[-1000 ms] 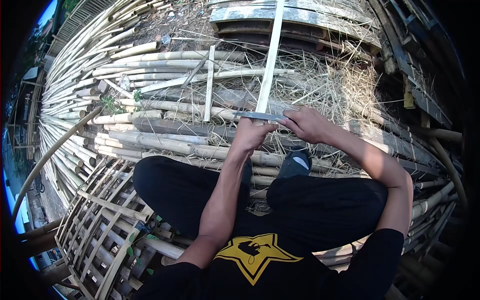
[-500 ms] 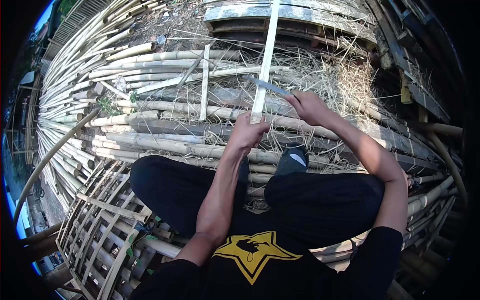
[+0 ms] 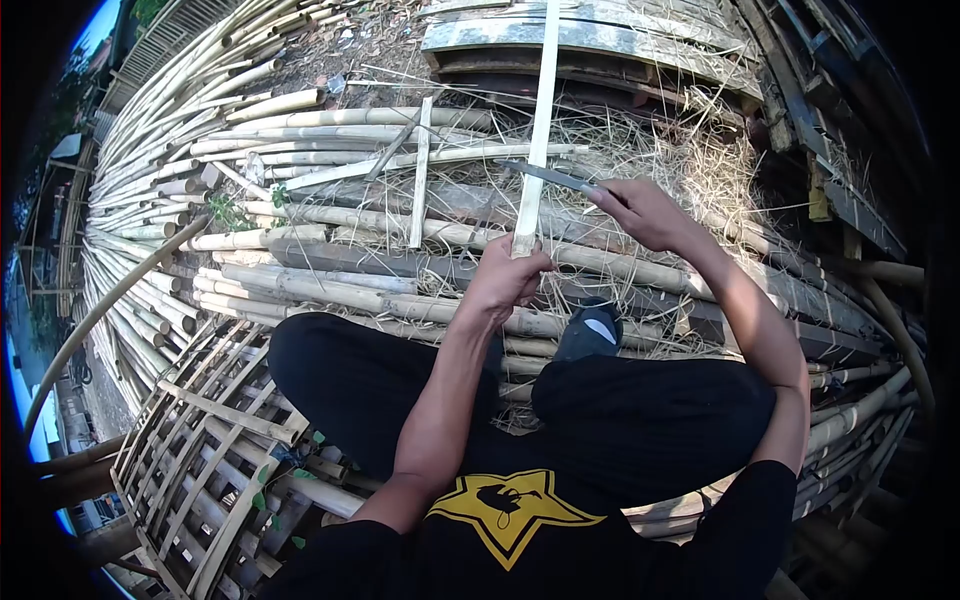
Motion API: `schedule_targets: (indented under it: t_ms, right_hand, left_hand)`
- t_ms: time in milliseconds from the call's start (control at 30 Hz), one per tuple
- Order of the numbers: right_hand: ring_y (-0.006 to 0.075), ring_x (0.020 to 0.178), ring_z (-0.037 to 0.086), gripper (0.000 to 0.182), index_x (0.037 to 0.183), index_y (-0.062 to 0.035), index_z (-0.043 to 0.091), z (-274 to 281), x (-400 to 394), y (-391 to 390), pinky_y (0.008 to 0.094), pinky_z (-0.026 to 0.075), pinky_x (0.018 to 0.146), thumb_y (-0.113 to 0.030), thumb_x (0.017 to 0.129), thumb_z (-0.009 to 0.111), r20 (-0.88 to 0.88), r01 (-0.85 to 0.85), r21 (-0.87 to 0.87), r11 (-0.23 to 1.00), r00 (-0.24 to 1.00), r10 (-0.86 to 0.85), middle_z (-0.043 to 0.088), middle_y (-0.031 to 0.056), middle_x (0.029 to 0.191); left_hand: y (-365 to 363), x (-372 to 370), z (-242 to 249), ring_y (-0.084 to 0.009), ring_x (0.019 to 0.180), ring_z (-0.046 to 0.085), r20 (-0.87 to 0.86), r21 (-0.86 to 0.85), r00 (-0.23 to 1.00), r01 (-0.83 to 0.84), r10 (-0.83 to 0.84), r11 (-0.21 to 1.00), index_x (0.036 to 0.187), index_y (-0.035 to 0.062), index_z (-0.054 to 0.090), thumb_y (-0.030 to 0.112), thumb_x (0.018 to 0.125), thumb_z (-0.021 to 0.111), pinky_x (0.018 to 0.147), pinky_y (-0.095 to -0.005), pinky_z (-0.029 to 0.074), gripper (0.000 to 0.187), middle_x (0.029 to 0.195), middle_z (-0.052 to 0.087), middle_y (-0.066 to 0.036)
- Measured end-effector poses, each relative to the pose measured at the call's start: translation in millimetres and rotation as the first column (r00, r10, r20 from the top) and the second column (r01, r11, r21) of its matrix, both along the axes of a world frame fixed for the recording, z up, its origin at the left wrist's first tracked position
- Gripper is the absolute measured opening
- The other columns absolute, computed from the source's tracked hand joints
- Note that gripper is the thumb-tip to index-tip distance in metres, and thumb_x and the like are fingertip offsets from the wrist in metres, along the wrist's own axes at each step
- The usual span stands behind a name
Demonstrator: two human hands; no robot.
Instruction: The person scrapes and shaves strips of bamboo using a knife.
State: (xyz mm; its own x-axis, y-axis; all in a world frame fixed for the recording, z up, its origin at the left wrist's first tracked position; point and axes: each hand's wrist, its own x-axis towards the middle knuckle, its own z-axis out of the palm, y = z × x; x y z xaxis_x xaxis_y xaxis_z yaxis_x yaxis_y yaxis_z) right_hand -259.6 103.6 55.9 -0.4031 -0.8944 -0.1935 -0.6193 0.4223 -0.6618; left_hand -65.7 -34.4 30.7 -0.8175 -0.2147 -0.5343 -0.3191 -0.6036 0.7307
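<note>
My left hand [image 3: 508, 281] grips the near end of a long pale bamboo strip [image 3: 538, 120] that runs straight away from me over the heap. My right hand [image 3: 642, 209] holds a knife [image 3: 548, 175] by its handle. The grey blade lies across the strip, about a hand's length beyond my left hand, pointing left. I sit on bamboo poles with my legs in black trousers folded in front of me and one dark shoe [image 3: 590, 330] showing below the hands.
Long bamboo poles [image 3: 300, 150] lie stacked to the left and under me. Dry shavings [image 3: 660, 150] cover the heap ahead. A woven bamboo lattice panel [image 3: 200, 440] sits at my lower left. Curved grey boards [image 3: 600, 40] lie at the far end.
The knife went from lying across the strip right at my left hand to a spot farther up the strip. My left hand slid slightly down toward the strip's near end.
</note>
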Motion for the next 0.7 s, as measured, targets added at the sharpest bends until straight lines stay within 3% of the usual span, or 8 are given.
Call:
schedule_targets:
  t_ms: [33,67,100,167,400,500,633,700]
  right_hand:
    - [0.0290,0.052,0.047,0.054,0.077,-0.0004,0.060,0,12,-4,0.0419,0.039,0.054,-0.048,0.097,0.043,-0.005,-0.098,0.067,0.993,0.995,0.098,0.051,0.0167,0.056]
    - [0.0314,0.049,0.043,0.050,0.074,0.0008,0.056,-11,20,-4,0.0429,0.036,0.052,-0.042,0.098,0.045,-0.014,-0.171,0.006,0.985,0.985,0.171,0.046,0.0173,0.054]
    - [0.0344,0.052,0.047,0.051,0.074,0.0010,0.057,-8,29,-6,0.0440,0.038,0.053,-0.043,0.098,0.045,0.011,-0.177,0.048,0.983,0.984,0.177,0.048,0.0184,0.055]
    - [0.0360,0.053,0.049,0.051,0.074,0.0009,0.058,-17,37,-5,0.0446,0.039,0.055,-0.041,0.098,0.045,0.033,-0.165,-0.069,0.984,0.985,0.167,0.048,0.0189,0.055]
    - [0.0378,0.055,0.051,0.050,0.073,0.0001,0.060,-22,41,-2,0.0462,0.041,0.057,-0.041,0.097,0.046,-0.073,-0.187,-0.020,0.982,0.980,0.185,0.051,0.0198,0.056]
    - [0.0384,0.055,0.052,0.050,0.072,-0.0005,0.061,-18,37,-7,0.0466,0.042,0.056,-0.042,0.096,0.046,-0.077,-0.190,-0.020,0.982,0.979,0.188,0.052,0.0197,0.057]
    - [0.0385,0.055,0.053,0.051,0.072,-0.0034,0.062,-30,17,-8,0.0459,0.042,0.055,-0.048,0.093,0.048,-0.182,-0.193,-0.009,0.981,0.965,0.188,0.052,0.0179,0.054]
    - [0.0376,0.052,0.054,0.054,0.071,-0.0046,0.064,-27,2,-3,0.0455,0.043,0.052,-0.051,0.093,0.047,-0.262,-0.180,0.038,0.983,0.948,0.184,0.053,0.0175,0.052]
  left_hand:
    - [-1,1,-2,-0.0031,0.036,0.033,0.027,-0.001,0.999,-0.028,0.028,1.000,0.078,0.0080,0.045,-0.006,0.079,0.061,0.032,-0.0218,0.021,0.022,0.056,0.047,0.001]
    - [-4,2,-3,-0.0046,0.036,0.037,0.009,-0.001,1.000,-0.022,0.022,1.000,0.076,0.0065,0.047,-0.005,0.076,0.063,0.032,-0.0230,0.024,0.020,0.055,0.045,0.002]
    - [-4,2,-3,-0.0046,0.036,0.037,0.011,0.000,1.000,-0.017,0.017,1.000,0.076,0.0065,0.047,-0.005,0.076,0.063,0.032,-0.0230,0.024,0.020,0.055,0.045,0.002]
    - [0,2,-3,-0.0054,0.036,0.038,0.027,-0.049,1.000,-0.011,0.013,0.999,0.078,0.0059,0.047,-0.006,0.075,0.063,0.032,-0.0232,0.025,0.020,0.055,0.045,0.003]
    - [0,3,-4,-0.0046,0.039,0.040,0.004,-0.035,1.000,-0.011,0.011,0.999,0.106,-0.0039,0.046,-0.008,0.073,0.060,0.033,-0.0227,0.027,0.036,0.071,0.048,-0.001]
    - [-1,4,-4,-0.0044,0.039,0.039,-0.002,-0.059,1.000,0.004,-0.004,0.998,0.106,-0.0038,0.046,-0.009,0.073,0.060,0.033,-0.0227,0.027,0.036,0.070,0.048,-0.001]
    - [0,2,3,-0.0041,0.039,0.038,-0.009,-0.061,0.997,-0.076,0.075,0.995,0.097,-0.0014,0.049,-0.008,0.074,0.059,0.033,-0.0226,0.026,0.026,0.064,0.046,0.001]
    - [-2,5,-1,-0.0039,0.036,0.033,0.021,-0.014,1.000,0.014,-0.014,1.000,0.080,0.0059,0.045,-0.010,0.073,0.057,0.033,-0.0221,0.024,0.021,0.056,0.042,0.003]
